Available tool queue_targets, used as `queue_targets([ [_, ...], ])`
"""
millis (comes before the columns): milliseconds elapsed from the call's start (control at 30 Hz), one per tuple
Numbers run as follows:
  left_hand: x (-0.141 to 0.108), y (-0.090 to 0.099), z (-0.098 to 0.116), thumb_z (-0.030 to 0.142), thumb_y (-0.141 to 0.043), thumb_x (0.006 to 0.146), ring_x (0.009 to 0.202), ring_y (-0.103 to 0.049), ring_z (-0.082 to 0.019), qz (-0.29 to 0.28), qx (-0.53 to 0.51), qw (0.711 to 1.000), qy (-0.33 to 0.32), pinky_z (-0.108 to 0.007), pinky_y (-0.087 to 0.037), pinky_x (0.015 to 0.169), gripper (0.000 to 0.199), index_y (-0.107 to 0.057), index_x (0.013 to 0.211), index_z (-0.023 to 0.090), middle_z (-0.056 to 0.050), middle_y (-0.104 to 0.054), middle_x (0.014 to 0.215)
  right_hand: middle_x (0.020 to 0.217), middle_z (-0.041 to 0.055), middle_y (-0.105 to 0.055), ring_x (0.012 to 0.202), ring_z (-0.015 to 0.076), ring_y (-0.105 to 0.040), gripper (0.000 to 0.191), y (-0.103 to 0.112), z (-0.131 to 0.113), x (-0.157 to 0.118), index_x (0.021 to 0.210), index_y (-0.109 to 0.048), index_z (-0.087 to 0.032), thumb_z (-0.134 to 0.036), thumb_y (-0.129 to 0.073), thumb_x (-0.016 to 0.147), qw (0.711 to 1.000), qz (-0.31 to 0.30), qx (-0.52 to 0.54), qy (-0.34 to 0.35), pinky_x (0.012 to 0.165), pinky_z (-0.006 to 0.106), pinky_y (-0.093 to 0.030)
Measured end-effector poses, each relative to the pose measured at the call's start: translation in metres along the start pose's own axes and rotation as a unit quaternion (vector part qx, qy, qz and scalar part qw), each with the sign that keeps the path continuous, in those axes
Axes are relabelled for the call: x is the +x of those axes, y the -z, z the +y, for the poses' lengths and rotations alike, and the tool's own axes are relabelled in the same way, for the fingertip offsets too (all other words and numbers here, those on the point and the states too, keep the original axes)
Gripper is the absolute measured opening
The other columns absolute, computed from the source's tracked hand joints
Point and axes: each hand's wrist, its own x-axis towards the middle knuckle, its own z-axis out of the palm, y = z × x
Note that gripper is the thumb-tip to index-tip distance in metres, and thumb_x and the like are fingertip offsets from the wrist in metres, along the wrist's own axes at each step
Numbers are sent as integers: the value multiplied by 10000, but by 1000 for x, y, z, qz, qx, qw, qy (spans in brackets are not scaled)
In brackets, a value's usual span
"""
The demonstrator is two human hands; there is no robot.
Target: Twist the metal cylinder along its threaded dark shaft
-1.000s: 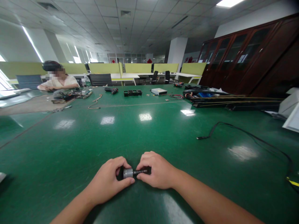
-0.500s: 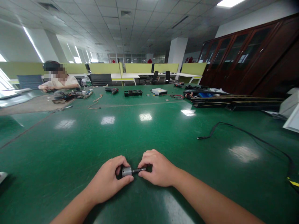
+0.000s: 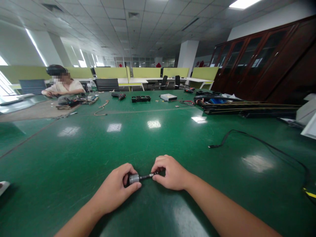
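Observation:
My left hand (image 3: 117,187) is closed round a short silver-grey metal cylinder (image 3: 134,178), thumb below and fingers above. From the cylinder's right end a thin dark rod (image 3: 145,177) runs toward my right hand (image 3: 170,172). There the thumb and fingertips pinch the rod's far end, where it looks ridged and shinier. Both hands are low over the green tabletop, a short gap apart. My fingers and palm hide the cylinder's left end.
A black cable (image 3: 256,136) crosses the green table (image 3: 158,141) at right. Farther back are a power drill (image 3: 118,96), a black frame (image 3: 141,98), a silver box (image 3: 168,97) and long dark rails (image 3: 247,108). A person (image 3: 65,86) sits at the far left.
My right hand has shifted slightly right and away from me, and more of the rod shows between the hands. My left hand stays almost in place round the cylinder.

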Motion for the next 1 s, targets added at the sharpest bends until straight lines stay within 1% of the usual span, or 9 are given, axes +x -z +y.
queue_targets([
  [100,-1,0,-1,386,-627,817,670,-517,-167,2,0,1000,0,-254,-345,616,195,-595,864,200,29,-554,723,673,-6,-611,634,128,-560,47,5,7,0,739,-704,-168,-135,-707,706,999,21,19,-27,619,250,-413],
  [200,-2,0,-2,382,-623,815,670,-516,-163,6,0,1000,-4,-251,-346,618,189,-593,861,201,30,-556,724,658,-8,-604,604,120,-551,41,7,8,0,731,-705,-164,-133,-705,705,999,19,39,-32,585,236,-413],
  [367,0,-1,-3,376,-626,817,663,-508,-158,7,2,1000,-4,-246,-345,613,181,-587,859,204,33,-545,720,641,-15,-611,604,124,-556,52,6,-1,1,711,-714,-175,-146,-734,673,1000,-6,13,-17,628,255,-421],
  [567,1,0,-3,373,-637,817,673,-513,-161,0,5,1000,-11,-247,-343,617,180,-589,859,205,33,-547,725,655,-8,-627,623,131,-569,58,6,-3,1,723,-720,-174,-151,-742,675,1000,-3,9,-14,666,271,-424],
  [700,0,0,-2,378,-638,819,676,-513,-163,-5,8,1000,-12,-249,-342,616,183,-596,863,205,31,-547,730,672,-7,-638,642,136,-583,63,0,-5,1,751,-724,-177,-177,-750,694,1000,-4,14,-11,680,275,-426],
  [767,-1,0,-3,378,-646,816,679,-514,-165,-4,11,1000,-13,-251,-344,619,186,-599,867,205,30,-544,732,707,-5,-659,675,145,-599,108,-4,-8,1,809,-730,-191,-177,-751,703,1000,-9,25,-3,704,283,-430],
  [867,0,-1,-4,369,-660,808,691,-517,-167,-4,13,1000,-19,-253,-350,631,187,-606,885,207,29,-544,744,788,-3,-690,738,157,-619,245,-11,-13,0,936,-722,-219,-133,-732,707,999,-19,47,5,756,299,-435],
  [933,0,-2,-5,362,-670,802,696,-517,-166,-5,12,1000,-24,-252,-351,635,189,-607,893,208,30,-543,748,834,-7,-701,765,157,-623,334,-13,-15,-1,1011,-701,-231,-98,-714,705,998,-17,61,3,777,302,-436],
  [1000,1,-2,-6,363,-684,793,701,-515,-165,-4,11,1000,-28,-250,-353,638,202,-608,898,207,30,-543,755,858,-11,-707,776,154,-622,381,-13,-16,-2,1053,-682,-233,-80,-708,705,997,-12,74,-2,784,300,-437],
])
